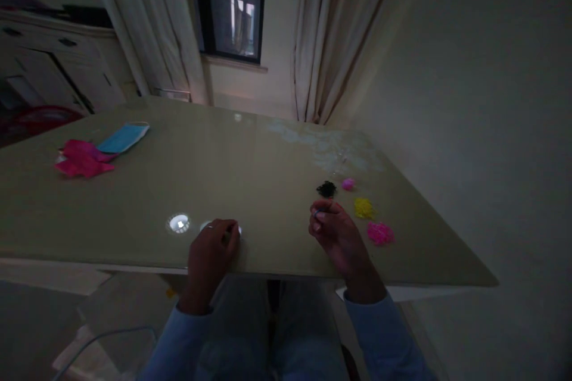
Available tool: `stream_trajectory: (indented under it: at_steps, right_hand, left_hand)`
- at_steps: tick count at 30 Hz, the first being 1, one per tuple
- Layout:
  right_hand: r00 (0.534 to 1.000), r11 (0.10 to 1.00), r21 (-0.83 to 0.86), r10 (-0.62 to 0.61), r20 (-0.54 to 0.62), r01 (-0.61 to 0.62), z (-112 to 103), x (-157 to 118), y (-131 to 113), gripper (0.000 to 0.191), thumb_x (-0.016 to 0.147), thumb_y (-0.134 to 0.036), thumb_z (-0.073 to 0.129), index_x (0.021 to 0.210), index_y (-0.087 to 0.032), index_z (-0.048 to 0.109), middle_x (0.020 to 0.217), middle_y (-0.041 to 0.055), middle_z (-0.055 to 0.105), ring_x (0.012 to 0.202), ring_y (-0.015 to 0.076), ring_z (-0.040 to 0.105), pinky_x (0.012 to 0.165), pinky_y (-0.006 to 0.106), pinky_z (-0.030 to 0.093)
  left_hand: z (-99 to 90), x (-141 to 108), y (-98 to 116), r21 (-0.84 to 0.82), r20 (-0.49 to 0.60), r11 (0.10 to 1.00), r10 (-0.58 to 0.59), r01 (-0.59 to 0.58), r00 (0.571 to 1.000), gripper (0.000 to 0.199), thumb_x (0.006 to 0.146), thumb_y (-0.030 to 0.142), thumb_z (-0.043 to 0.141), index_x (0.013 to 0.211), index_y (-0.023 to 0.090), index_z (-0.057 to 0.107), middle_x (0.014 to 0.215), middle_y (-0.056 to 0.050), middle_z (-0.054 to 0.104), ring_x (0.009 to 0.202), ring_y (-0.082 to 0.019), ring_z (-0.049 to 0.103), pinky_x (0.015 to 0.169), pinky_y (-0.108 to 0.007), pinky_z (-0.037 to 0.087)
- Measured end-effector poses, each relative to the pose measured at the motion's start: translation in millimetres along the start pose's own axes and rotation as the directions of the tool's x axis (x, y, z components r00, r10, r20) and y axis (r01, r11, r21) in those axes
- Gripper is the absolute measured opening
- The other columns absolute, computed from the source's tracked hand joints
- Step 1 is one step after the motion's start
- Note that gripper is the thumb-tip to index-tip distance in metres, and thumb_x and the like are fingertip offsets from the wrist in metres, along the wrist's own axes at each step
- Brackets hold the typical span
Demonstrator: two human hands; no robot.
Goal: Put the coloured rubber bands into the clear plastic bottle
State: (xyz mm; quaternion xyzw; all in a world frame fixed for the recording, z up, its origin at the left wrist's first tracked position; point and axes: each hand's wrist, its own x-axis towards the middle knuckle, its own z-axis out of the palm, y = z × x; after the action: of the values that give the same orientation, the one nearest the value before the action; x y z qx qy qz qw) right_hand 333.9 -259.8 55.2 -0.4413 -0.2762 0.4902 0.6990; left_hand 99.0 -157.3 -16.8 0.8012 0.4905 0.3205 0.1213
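Observation:
My left hand (213,253) rests at the table's front edge with its fingers curled together. A bright white spot shows beside its fingertips, and whatever the fingers may hold is hidden. Farther right, my right hand (337,235) is raised a little over the table, thumb and fingers pinched. A tiny dark-bluish bit shows at the pinch, too small to name. Around it lie small heaps of what look like little rubber bands: a black heap (327,189), a small pink heap (348,184), a yellow heap (364,208) and a bright pink heap (380,233). Something red-orange is partly hidden behind the right hand.
On the pale glossy table (268,172), a crumpled pink cloth or wrapper (84,159) and a blue face mask (124,138) lie at the left. A wall (473,131) borders the right side. Curtains (322,30) and a window are at the back.

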Motion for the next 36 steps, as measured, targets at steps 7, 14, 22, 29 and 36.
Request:
stream_trajectory:
  at_steps: [7, 14, 22, 29, 36]
  right_hand:
    - [0.978, 0.998, -0.026, -0.061, -0.2, 0.057, -52, -18, -13, 0.018, 0.066, -0.022, 0.077, 0.082, -0.022, 0.07, 0.069, -0.002, 0.058, 0.056, 0.0094, 0.049, 0.048, 0.022, 0.039]
    - [0.906, 0.9, -0.418, -0.278, -0.32, 0.128, -91, -30, -24, 0.013, 0.069, -0.028, 0.073, 0.079, -0.021, 0.07, 0.06, -0.0025, 0.059, 0.053, 0.0111, 0.05, 0.05, 0.023, 0.039]
    - [0.882, 0.503, -0.854, -0.453, -0.133, 0.13, -126, -29, -22, 0.016, 0.075, -0.032, 0.066, 0.081, -0.019, 0.074, 0.076, 0.0046, 0.071, 0.062, 0.0157, 0.06, 0.058, 0.027, 0.049]
    - [0.904, 0.424, -0.894, -0.423, -0.053, 0.146, -133, -24, -13, 0.019, 0.081, -0.031, 0.063, 0.09, -0.021, 0.076, 0.087, 0.0068, 0.074, 0.07, 0.0184, 0.064, 0.065, 0.031, 0.05]
    - [0.923, 0.423, -0.894, -0.384, -0.028, 0.148, -137, -21, -10, 0.022, 0.081, -0.03, 0.062, 0.097, -0.022, 0.075, 0.093, 0.007, 0.073, 0.074, 0.0185, 0.063, 0.069, 0.032, 0.051]
  left_hand:
    - [-3.3, 1, 1, 0.057, 0.017, 0.996, -0.062, 0.061, 0.998, 0.032, 0.091, 0.039, 0.047, 0.093, 0.017, 0.07, 0.087, -0.006, 0.073, 0.074, -0.019, 0.065, 0.069, -0.03, 0.047]
    - [-3.6, 2, 0, 0.086, 0.013, 0.995, -0.054, 0.052, 0.998, 0.033, 0.09, 0.041, 0.047, 0.093, 0.018, 0.07, 0.089, -0.006, 0.072, 0.075, -0.02, 0.065, 0.067, -0.03, 0.046]
    - [-3.2, 1, -2, 0.133, 0.027, 0.989, -0.072, 0.067, 0.997, 0.033, 0.091, 0.044, 0.047, 0.096, 0.02, 0.069, 0.09, -0.006, 0.072, 0.078, -0.02, 0.064, 0.065, -0.029, 0.044]
    - [-5.5, 2, 3, 0.14, 0.034, 0.988, -0.078, 0.072, 0.996, 0.032, 0.092, 0.044, 0.046, 0.094, 0.021, 0.068, 0.092, -0.004, 0.071, 0.079, -0.02, 0.063, 0.066, -0.029, 0.043]
    - [-5.8, 1, 4, 0.153, 0.031, 0.987, -0.057, 0.052, 0.998, 0.032, 0.092, 0.041, 0.047, 0.095, 0.017, 0.069, 0.094, -0.007, 0.07, 0.078, -0.02, 0.062, 0.067, -0.03, 0.044]
